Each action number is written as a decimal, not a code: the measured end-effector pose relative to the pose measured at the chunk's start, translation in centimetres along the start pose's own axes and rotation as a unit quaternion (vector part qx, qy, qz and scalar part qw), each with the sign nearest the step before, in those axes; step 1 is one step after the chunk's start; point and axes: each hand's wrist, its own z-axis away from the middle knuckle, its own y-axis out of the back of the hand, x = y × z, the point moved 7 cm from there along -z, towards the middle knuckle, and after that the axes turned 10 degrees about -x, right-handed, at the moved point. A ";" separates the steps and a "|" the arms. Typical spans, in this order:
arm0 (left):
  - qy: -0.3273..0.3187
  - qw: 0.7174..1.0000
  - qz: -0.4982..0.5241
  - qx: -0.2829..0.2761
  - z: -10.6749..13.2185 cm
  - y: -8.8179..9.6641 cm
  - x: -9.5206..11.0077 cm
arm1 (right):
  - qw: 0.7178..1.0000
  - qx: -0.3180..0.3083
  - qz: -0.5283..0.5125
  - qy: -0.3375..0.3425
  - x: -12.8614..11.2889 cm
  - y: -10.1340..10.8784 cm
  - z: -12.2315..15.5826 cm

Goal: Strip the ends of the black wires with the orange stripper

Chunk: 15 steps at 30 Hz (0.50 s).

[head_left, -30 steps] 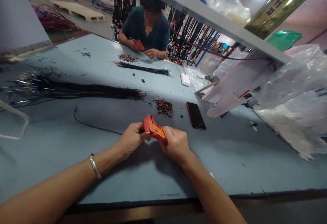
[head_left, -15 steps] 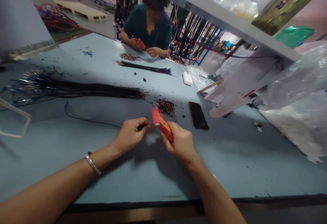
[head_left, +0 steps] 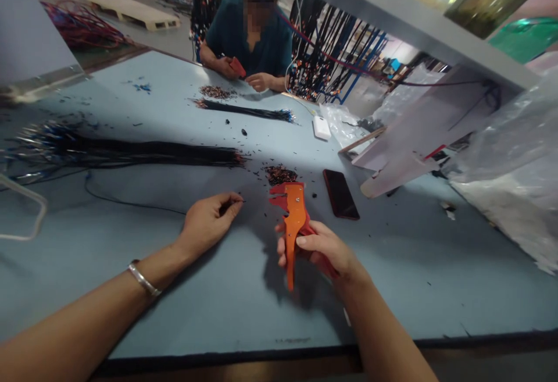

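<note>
My left hand (head_left: 213,219) pinches a thin black wire (head_left: 131,202) near its end, and the wire trails left over the table. A short tip sticks out past the fingertips. In my right hand (head_left: 326,248) is an orange and red wire stripper (head_left: 296,213), its jaws pointing up and left, apart from the wire. Just beyond the jaws lies a pile of small black and copper-coloured scraps (head_left: 281,174). A long bundle of black wires (head_left: 174,152) stretches across the table on the left, with metal and blue ends at far left.
A dark phone (head_left: 341,194) lies right of the stripper. A white box (head_left: 321,128) and a second wire bundle (head_left: 248,110) are farther back. Across the table (head_left: 196,306) a person (head_left: 248,33) holds a red tool. Plastic bags (head_left: 514,149) and a shelf crowd the right.
My hands have moved apart. The wire stripper has come away from the wire and turned, showing its orange side. My left hand has shifted left with the wire.
</note>
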 end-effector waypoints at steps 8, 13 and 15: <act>-0.022 1.000 -0.015 0.002 -0.1 0.3 0.6 | 0.990 0.023 -0.112 -0.088 3.6 -0.4 -1.1; -0.077 0.996 0.037 0.026 0.3 0.2 0.7 | 0.993 0.071 -0.082 -0.035 2.8 0.2 -1.0; -0.102 0.993 0.042 0.033 0.6 0.0 0.8 | 0.995 0.050 -0.078 -0.023 2.4 -0.2 -0.9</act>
